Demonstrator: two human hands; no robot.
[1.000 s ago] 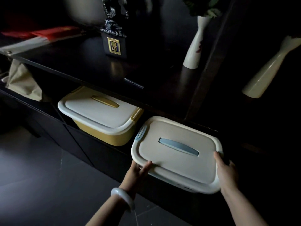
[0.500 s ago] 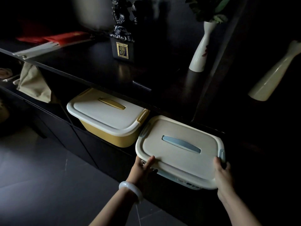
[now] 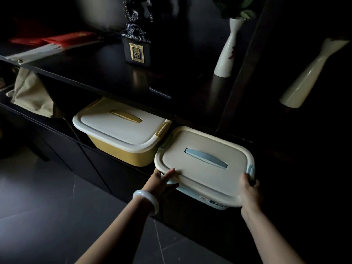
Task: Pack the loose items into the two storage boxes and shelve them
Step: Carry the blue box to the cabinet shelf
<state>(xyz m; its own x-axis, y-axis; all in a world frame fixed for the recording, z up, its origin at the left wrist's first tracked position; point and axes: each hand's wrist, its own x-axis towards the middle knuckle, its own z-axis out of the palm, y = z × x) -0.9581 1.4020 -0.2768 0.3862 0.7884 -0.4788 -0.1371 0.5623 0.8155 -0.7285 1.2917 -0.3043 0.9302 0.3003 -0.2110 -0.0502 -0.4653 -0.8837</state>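
Observation:
A blue storage box [image 3: 215,202] with a cream lid and a blue handle sits partly inside the lower shelf opening of a dark cabinet. My left hand [image 3: 162,182] holds its front left corner, thumb on the lid rim and fingers underneath. My right hand [image 3: 249,191] grips its front right corner beside the blue side latch. To its left, a yellow storage box [image 3: 122,153] with a pale lid and a yellow handle rests in the same shelf opening, its front sticking out.
The dark cabinet top [image 3: 106,77] carries a black trophy-like ornament [image 3: 136,44], a white vase [image 3: 225,54] with greenery and red and white booklets [image 3: 53,42]. A second pale vase [image 3: 312,73] stands at right. A beige cloth [image 3: 32,96] hangs at left. Dark tiled floor [image 3: 47,216] lies below.
The blue box has slid further back into the shelf opening, with both hands still on its front corners. The yellow box has not moved.

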